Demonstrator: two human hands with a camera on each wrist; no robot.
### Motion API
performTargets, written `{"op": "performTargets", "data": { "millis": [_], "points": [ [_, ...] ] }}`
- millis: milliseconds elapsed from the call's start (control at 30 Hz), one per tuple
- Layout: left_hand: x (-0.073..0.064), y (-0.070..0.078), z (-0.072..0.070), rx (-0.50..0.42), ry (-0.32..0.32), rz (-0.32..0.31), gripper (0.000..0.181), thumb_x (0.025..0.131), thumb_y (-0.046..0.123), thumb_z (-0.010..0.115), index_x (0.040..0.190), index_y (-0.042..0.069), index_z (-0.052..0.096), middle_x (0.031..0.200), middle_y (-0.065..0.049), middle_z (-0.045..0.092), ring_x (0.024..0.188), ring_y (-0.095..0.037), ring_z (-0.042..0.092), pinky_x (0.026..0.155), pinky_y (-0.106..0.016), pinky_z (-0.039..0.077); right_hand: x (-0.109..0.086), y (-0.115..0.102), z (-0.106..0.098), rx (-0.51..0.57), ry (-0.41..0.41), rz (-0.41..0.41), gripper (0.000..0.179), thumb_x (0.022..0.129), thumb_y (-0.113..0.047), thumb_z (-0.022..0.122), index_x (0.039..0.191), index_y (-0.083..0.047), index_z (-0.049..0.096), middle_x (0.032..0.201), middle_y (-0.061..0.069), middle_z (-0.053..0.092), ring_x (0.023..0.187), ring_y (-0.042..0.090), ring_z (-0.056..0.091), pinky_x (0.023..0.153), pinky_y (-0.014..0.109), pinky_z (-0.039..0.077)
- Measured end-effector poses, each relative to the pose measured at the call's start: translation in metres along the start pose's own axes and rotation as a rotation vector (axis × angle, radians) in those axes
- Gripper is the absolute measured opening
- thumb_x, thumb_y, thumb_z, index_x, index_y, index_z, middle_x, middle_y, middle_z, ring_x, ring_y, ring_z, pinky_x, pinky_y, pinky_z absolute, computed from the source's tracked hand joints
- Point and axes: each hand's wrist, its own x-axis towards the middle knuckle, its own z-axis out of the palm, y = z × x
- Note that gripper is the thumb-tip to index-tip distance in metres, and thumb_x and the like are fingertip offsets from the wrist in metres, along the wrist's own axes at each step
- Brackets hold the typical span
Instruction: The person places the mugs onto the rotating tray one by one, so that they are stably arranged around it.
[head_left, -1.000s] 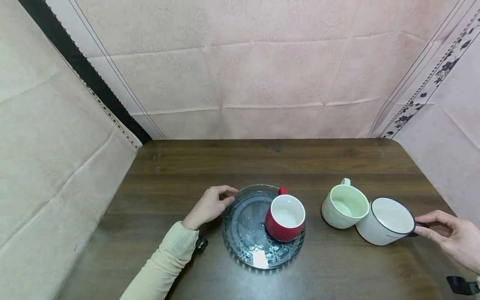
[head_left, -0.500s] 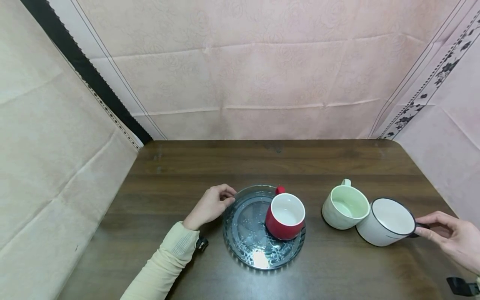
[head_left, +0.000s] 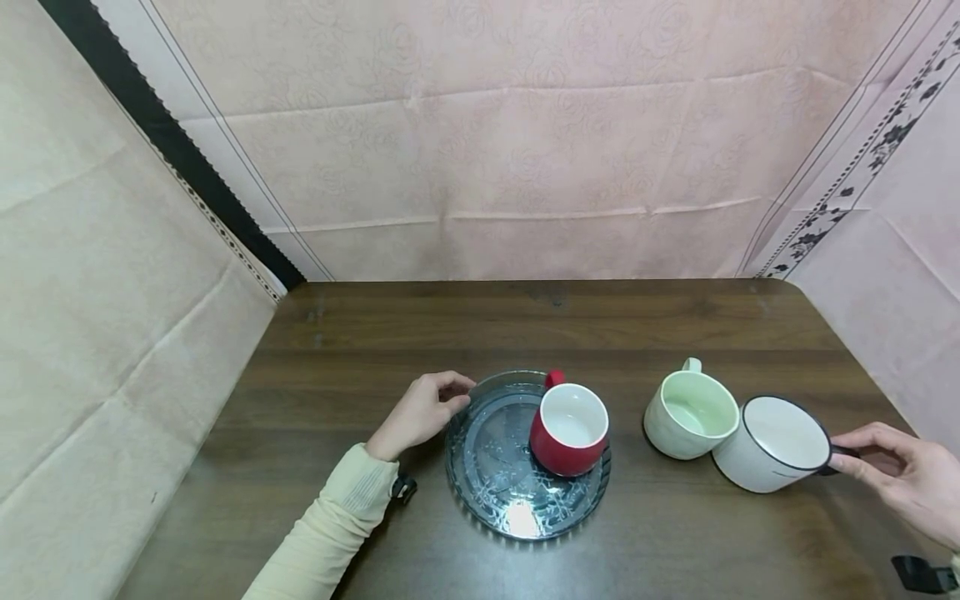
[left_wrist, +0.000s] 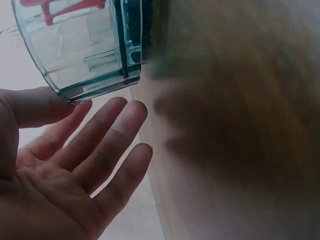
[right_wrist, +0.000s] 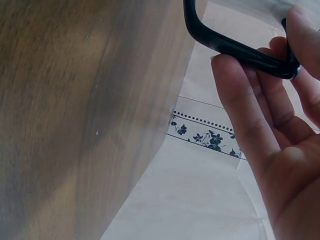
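My left hand [head_left: 423, 410] pinches the left rim of a round, blue-tinted glass plate [head_left: 491, 450] between thumb and fingertips. In the left wrist view the thumb lies at the edge of the glass side [left_wrist: 95, 55], the other fingers loosely spread. On the plate's right half stands a red mug [head_left: 558, 448], upright, white inside, its handle pointing to the back. At the far right my right hand [head_left: 903, 477] holds the black handle [right_wrist: 240, 52] of a white mug [head_left: 757, 460] with a dark rim. That mug sits upright, close against a pale green mug [head_left: 678, 427].
All of this stands on a dark brown wooden table [head_left: 420, 325]. Pale patterned cloth [head_left: 525, 150] hangs behind it and along both sides. The green mug's handle points to the back. Wood surface shows between the plate and the green mug.
The red mug has shifted slightly left, its handle swinging a little to the left. Both hands keep their places, and the white and green mugs stand as before.
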Motion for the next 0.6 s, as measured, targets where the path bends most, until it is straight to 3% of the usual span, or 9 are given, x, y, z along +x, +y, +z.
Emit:
{"op": "performTargets", "data": {
  "millis": [200,367,467,600],
  "points": [
    [0.0006,0.0009,0.0013,-0.039,0.006,-0.012,0.012,0.093,0.006,0.065,0.104,0.008,0.069,0.095,0.001,0.069,0.088,-0.012,0.063,0.08,-0.036,0.051,0.0001,-0.0012,0.0005,-0.017,-0.004,0.018,0.022,0.073,0.019,0.072,0.088,0.004,0.067,0.088,-0.018,0.066,0.072,-0.006,0.065,0.06,0.011,0.048],
    [0.0002,0.0016,0.0013,-0.044,-0.003,-0.003,0.026,0.093,0.006,0.065,0.119,0.005,0.065,0.092,0.0,0.07,0.085,-0.011,0.062,0.077,-0.035,0.051,-0.001,-0.0018,0.0016,-0.032,0.005,0.024,0.021,0.074,0.019,0.072,0.088,0.004,0.067,0.087,-0.018,0.065,0.073,-0.008,0.064,0.06,0.01,0.048],
    [0.0003,0.0005,0.0016,-0.029,-0.008,0.01,0.031,0.093,0.008,0.064,0.124,0.007,0.065,0.092,0.0,0.07,0.082,-0.011,0.061,0.074,-0.033,0.05,-0.0019,-0.0022,0.0024,-0.025,0.017,0.027,0.025,0.072,0.024,0.07,0.088,0.005,0.066,0.087,-0.017,0.065,0.073,-0.008,0.064,0.06,0.01,0.048],
    [-0.0004,0.0,0.0014,-0.007,-0.005,0.004,0.025,0.093,0.011,0.065,0.118,0.013,0.07,0.092,0.003,0.067,0.077,-0.012,0.057,0.068,-0.03,0.048,-0.0027,-0.0029,0.003,-0.018,0.028,0.038,0.027,0.071,0.025,0.07,0.089,0.005,0.067,0.088,-0.017,0.065,0.074,-0.008,0.064,0.061,0.01,0.048]
  ]
}}
